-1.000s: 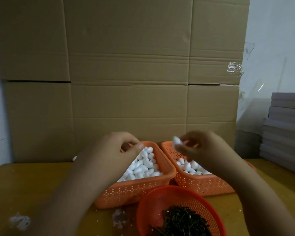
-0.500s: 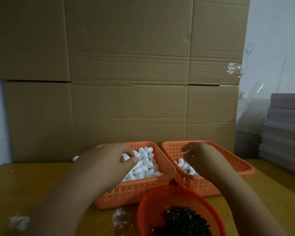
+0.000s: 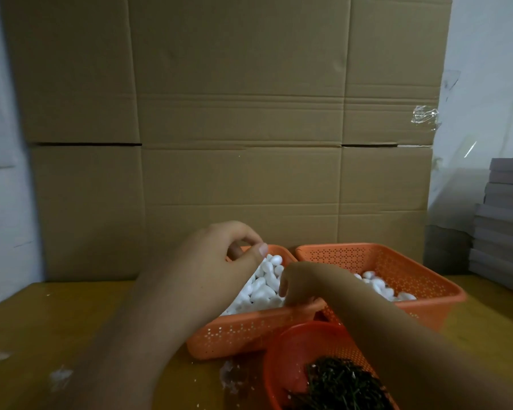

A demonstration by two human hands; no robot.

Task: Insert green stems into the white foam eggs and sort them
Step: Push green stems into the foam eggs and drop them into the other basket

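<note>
Two orange rectangular baskets stand side by side on the table. The left basket (image 3: 249, 327) is heaped with white foam eggs (image 3: 265, 287); the right basket (image 3: 397, 261) holds a smaller pile of foam eggs (image 3: 379, 287). A round red basket (image 3: 290, 350) in front holds dark green stems (image 3: 338, 383). My left hand (image 3: 216, 261) hovers over the left basket with fingers curled and thumb out; anything inside it is hidden. My right hand (image 3: 302, 284) reaches down among the eggs at the left basket's right front corner, fingertips hidden.
A tall cardboard wall (image 3: 234, 143) stands just behind the baskets. Grey boards (image 3: 504, 220) are stacked at the right. White foam crumbs (image 3: 60, 375) lie on the yellow-brown table (image 3: 42, 321) at the left and before the left basket.
My right hand held an egg up, lowered it into the right basket, then crossed left into the left basket. My left hand stayed over the left basket, rising slightly.
</note>
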